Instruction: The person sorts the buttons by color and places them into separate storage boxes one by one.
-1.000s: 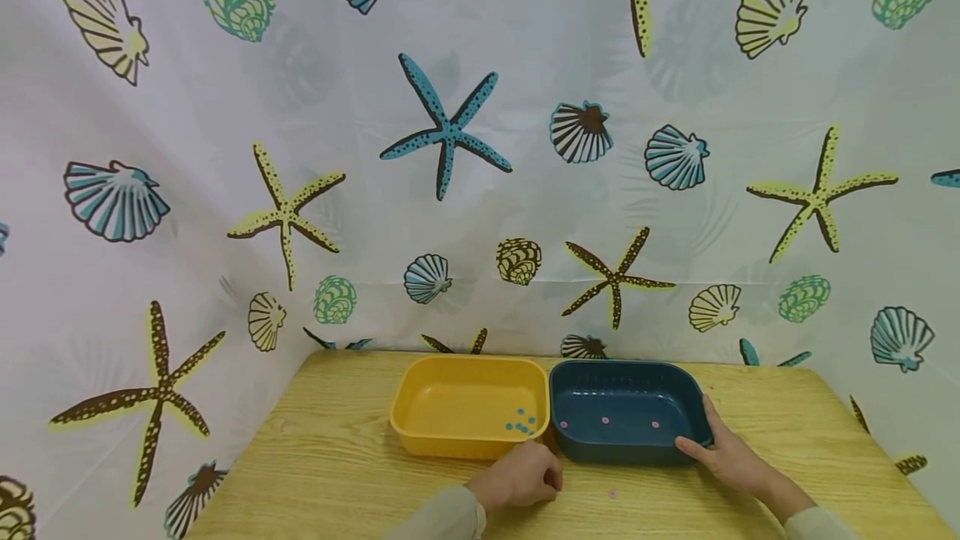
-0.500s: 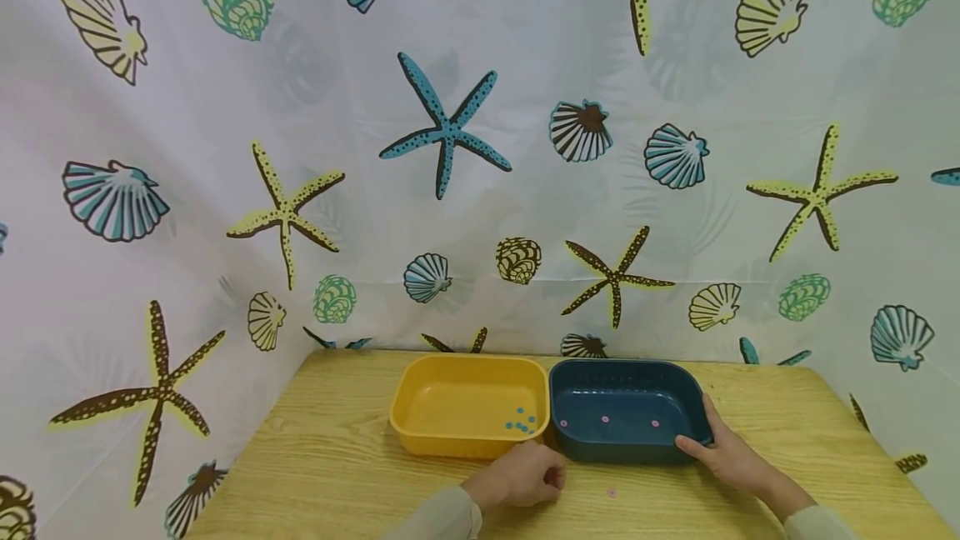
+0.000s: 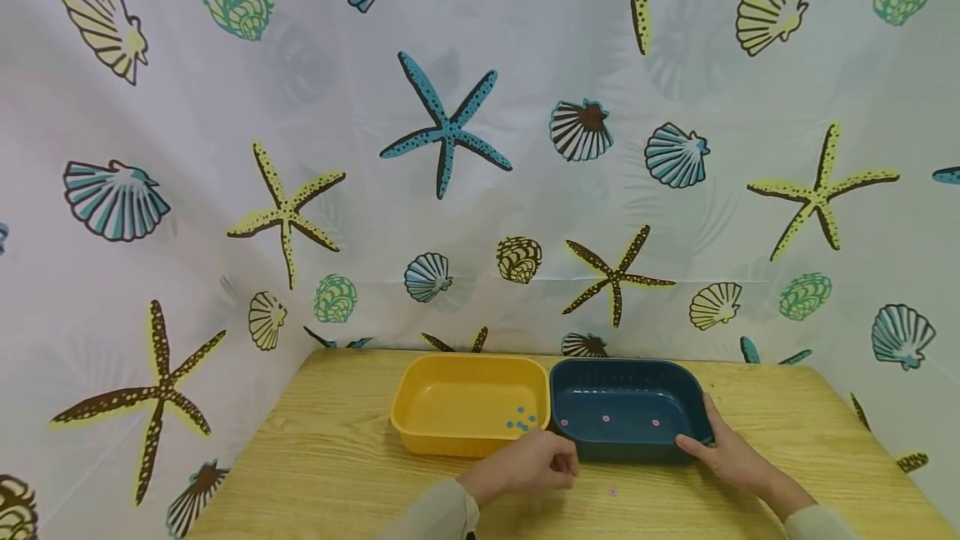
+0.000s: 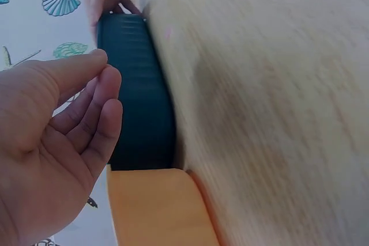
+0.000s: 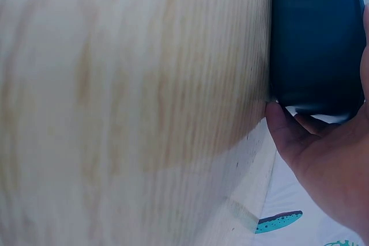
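Note:
My left hand [image 3: 525,465] hovers over the table in front of where the two bins meet, its thumb and index fingertips together in a pinch. In the left wrist view those fingertips [image 4: 99,59] overlap the blue bin; I cannot tell whether something tiny sits between them. My right hand [image 3: 731,455] grips the front right corner of the dark blue bin [image 3: 630,453], thumb at the front rim and fingers along the side. Inside that bin lie three small pink discs [image 3: 606,418]. Another pink disc [image 3: 612,492] rests on the table in front of it.
A yellow bin [image 3: 465,446] stands directly left of the blue one, with several small blue discs [image 3: 519,424] in its front right part. Both are on a wood-grain table [image 3: 322,457], backed by a white curtain [image 3: 360,215] printed with shells and starfish.
My left hand has risen from the tabletop and shifted slightly right, toward the blue bin. The right hand, bins and loose pink disc stay where they were.

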`<state>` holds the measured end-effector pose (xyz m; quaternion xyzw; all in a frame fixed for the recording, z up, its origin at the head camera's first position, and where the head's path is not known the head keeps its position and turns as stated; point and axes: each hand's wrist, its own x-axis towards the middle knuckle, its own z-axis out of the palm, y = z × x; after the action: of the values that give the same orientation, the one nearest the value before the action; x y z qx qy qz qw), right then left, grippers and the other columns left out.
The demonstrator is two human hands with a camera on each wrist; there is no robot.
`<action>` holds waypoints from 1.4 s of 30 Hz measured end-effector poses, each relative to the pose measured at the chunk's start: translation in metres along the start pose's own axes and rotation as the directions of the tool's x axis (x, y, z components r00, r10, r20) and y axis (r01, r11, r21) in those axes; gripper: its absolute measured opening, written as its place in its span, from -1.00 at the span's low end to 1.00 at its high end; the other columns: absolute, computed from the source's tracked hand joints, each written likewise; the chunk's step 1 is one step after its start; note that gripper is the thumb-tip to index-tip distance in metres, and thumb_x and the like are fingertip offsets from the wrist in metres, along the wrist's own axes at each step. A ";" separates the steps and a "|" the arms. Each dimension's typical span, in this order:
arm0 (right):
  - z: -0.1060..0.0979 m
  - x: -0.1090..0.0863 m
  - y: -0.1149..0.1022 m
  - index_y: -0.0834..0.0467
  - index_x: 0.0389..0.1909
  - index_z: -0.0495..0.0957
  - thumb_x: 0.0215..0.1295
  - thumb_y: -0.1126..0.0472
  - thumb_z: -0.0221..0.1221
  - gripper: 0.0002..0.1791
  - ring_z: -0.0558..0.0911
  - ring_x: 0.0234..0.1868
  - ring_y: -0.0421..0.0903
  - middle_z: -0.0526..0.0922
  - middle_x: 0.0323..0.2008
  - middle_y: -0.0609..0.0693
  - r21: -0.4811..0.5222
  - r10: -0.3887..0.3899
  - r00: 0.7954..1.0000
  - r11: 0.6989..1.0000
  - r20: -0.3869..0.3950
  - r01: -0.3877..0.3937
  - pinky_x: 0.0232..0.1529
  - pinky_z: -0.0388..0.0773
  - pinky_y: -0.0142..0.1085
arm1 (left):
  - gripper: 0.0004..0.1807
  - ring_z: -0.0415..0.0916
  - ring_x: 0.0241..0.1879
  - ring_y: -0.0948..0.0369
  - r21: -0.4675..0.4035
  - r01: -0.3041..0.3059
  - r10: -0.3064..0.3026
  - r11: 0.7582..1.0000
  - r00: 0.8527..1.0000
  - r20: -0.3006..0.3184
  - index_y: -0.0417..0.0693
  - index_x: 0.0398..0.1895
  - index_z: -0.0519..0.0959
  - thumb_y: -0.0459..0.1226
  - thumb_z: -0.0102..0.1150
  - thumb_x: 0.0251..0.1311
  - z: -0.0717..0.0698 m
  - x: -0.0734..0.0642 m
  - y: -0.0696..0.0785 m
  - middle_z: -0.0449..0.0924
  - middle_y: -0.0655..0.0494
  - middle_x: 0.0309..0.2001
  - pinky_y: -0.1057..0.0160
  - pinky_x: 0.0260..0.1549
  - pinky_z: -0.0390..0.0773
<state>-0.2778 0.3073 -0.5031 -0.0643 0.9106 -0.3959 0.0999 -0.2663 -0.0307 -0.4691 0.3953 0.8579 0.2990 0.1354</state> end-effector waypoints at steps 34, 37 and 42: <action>-0.001 -0.001 -0.001 0.31 0.39 -0.62 0.35 -0.14 0.06 0.14 -0.13 0.34 0.46 -0.35 0.37 0.51 0.005 0.018 1.000 1.000 0.006 -0.019 0.24 -0.06 0.28 | -0.95 0.55 -0.39 0.06 -0.275 0.164 -0.219 0.947 0.959 -0.180 -0.12 -0.30 0.62 -0.33 0.20 0.23 -0.033 0.028 -0.002 0.53 0.18 -0.48 0.34 -0.44 0.50; -0.001 -0.001 -0.001 0.31 0.39 -0.61 0.35 -0.15 0.06 0.14 -0.13 0.34 0.46 -0.34 0.37 0.51 0.002 0.022 1.000 1.000 0.003 -0.022 0.23 -0.06 0.28 | -0.94 0.55 -0.39 0.06 -0.273 0.177 -0.235 0.946 0.952 -0.197 -0.13 -0.30 0.63 -0.33 0.20 0.23 -0.034 0.030 -0.003 0.53 0.18 -0.48 0.34 -0.43 0.50; -0.001 -0.001 0.000 0.32 0.40 -0.59 0.35 -0.15 0.07 0.14 -0.12 0.34 0.46 -0.34 0.37 0.52 0.000 0.022 1.000 1.000 -0.001 -0.022 0.23 -0.06 0.28 | -0.93 0.56 -0.34 -0.01 -0.290 0.180 -0.247 0.940 0.944 -0.217 -0.19 -0.28 0.62 -0.36 0.20 0.22 -0.033 0.032 -0.005 0.54 0.15 -0.48 0.33 -0.40 0.52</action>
<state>-0.2775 0.3082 -0.5029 -0.0541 0.9113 -0.3947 0.1040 -0.3057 -0.0221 -0.4456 0.2364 0.8580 0.4425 0.1099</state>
